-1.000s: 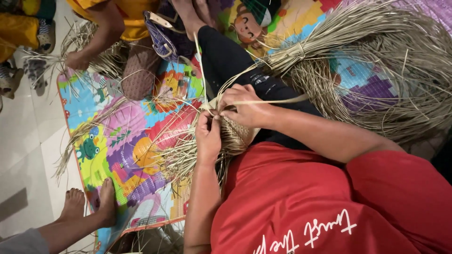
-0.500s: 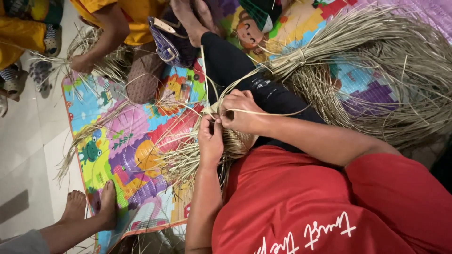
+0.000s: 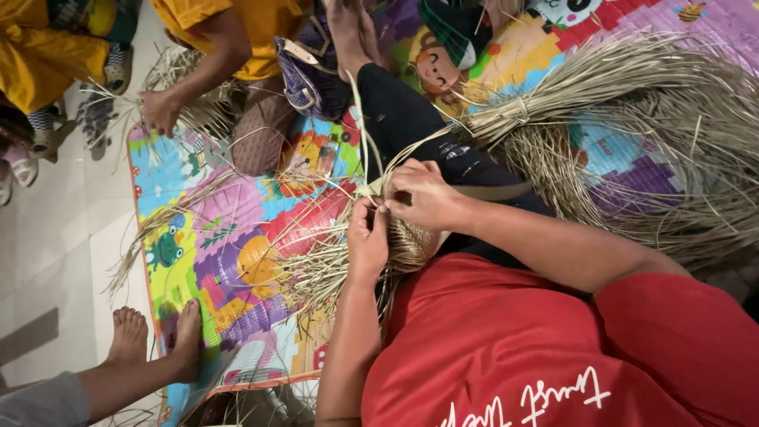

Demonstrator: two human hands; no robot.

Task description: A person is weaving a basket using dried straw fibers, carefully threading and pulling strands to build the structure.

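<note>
A half-woven piece of dried straw (image 3: 407, 247) rests on my lap over my black-trousered leg (image 3: 411, 126). My left hand (image 3: 368, 237) pinches its upper edge, fingers closed on the strands. Touching it from the right, my right hand (image 3: 423, 196) grips a flat pale straw strip (image 3: 494, 190) at the same spot. Loose strand ends (image 3: 316, 269) fan out from the woven piece over the mat.
A large tied bundle of dried straw (image 3: 632, 134) lies at the right on a colourful cartoon play mat (image 3: 213, 237). Another person in yellow (image 3: 205, 47) handles straw at the top left beside a purple bag (image 3: 312, 71). Someone's bare feet (image 3: 158, 340) rest at the mat's lower left edge.
My hands stay together on the weave, with the fingers shifting slightly along the strands. The view has drifted a little.
</note>
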